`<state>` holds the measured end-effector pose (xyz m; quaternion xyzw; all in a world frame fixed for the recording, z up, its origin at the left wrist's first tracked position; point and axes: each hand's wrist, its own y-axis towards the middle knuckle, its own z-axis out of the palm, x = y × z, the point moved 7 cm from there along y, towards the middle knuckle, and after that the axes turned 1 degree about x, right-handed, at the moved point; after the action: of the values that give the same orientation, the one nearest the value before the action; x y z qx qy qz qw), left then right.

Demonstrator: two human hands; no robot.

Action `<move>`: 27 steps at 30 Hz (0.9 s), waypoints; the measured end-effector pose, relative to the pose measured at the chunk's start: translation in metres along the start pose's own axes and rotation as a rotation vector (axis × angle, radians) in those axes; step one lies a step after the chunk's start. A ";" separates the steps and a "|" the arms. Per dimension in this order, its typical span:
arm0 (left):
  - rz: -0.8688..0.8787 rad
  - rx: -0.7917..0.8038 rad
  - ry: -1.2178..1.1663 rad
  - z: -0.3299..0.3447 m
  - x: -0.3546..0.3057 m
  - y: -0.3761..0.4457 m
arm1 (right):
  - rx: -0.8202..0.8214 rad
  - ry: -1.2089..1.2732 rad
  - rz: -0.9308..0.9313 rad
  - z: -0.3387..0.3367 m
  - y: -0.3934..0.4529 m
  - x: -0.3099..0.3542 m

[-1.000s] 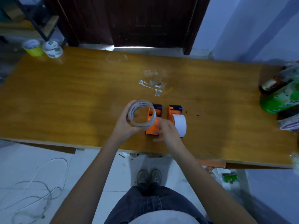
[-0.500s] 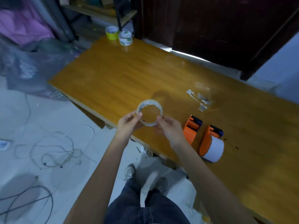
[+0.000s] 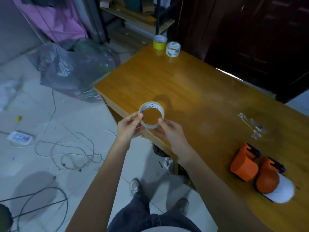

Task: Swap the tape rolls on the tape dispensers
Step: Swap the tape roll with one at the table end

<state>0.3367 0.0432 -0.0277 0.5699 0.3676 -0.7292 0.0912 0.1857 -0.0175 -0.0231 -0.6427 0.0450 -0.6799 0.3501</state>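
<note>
Together the left hand (image 3: pixel 128 129) and right hand (image 3: pixel 172 133) pinched a clear tape roll (image 3: pixel 151 115) over the table (image 3: pixel 192 91) edge, well apart from the dispensers (image 3: pixel 244 166).

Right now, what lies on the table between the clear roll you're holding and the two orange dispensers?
In the head view, only bare table lies between the clear roll and the orange dispensers. The tape scraps sit farther back, off that line.
</note>
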 end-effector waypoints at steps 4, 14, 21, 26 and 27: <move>0.002 0.011 -0.002 -0.044 -0.016 0.031 | 0.005 -0.002 0.033 0.051 0.023 0.001; -0.010 0.037 -0.001 -0.093 -0.051 0.101 | -0.005 -0.022 0.037 0.118 0.077 0.021; -0.033 0.062 -0.024 -0.102 -0.072 0.169 | -0.057 -0.074 0.044 0.141 0.142 0.040; -0.053 0.088 0.026 -0.103 -0.093 0.230 | -0.065 -0.065 0.045 0.157 0.194 0.058; -0.056 0.095 0.041 -0.103 -0.097 0.242 | -0.071 -0.057 0.047 0.160 0.204 0.062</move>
<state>0.5812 -0.0909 -0.0530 0.5780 0.3503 -0.7362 0.0361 0.4200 -0.1419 -0.0480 -0.6725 0.0742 -0.6510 0.3441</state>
